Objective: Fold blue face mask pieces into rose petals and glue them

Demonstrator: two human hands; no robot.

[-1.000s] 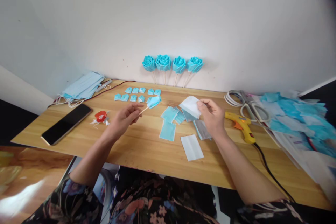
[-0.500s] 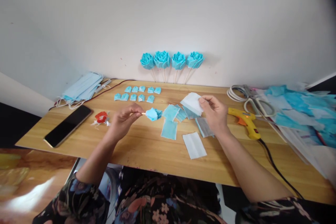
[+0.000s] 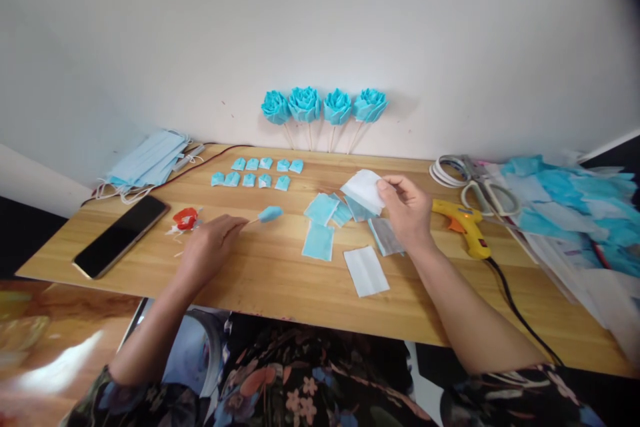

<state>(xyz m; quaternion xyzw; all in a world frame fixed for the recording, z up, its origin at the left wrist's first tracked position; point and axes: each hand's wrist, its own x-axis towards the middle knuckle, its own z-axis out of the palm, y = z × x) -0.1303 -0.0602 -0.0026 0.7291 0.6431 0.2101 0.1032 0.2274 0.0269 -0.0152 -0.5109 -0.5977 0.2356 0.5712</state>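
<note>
My left hand (image 3: 213, 248) is closed on a thin wooden stick, whose far end carries a small blue fabric bud (image 3: 271, 213). The bud points right, just above the table. My right hand (image 3: 406, 208) pinches a white fabric piece (image 3: 363, 191) between thumb and fingers. Below that piece lie several cut blue squares (image 3: 319, 241), partly overlapping. A grey-white piece (image 3: 386, 236) sits under my right wrist. Nearer to me a single white rectangle (image 3: 367, 271) lies flat. Beyond my left hand are two rows of small folded blue petals (image 3: 249, 179).
Several blue fabric roses (image 3: 305, 104) on sticks lean against the wall. A yellow glue gun (image 3: 467, 227), scissors (image 3: 487, 195) and tape rolls (image 3: 449, 171) lie right, beside heaped blue scraps (image 3: 565, 193). Left are a phone (image 3: 121, 237), red wrapper (image 3: 185, 218) and stacked masks (image 3: 149, 159).
My left hand has moved left and toward me, carrying the stick and bud away from the squares. My right hand stays nearly in place with the white piece. The view has shifted slightly.
</note>
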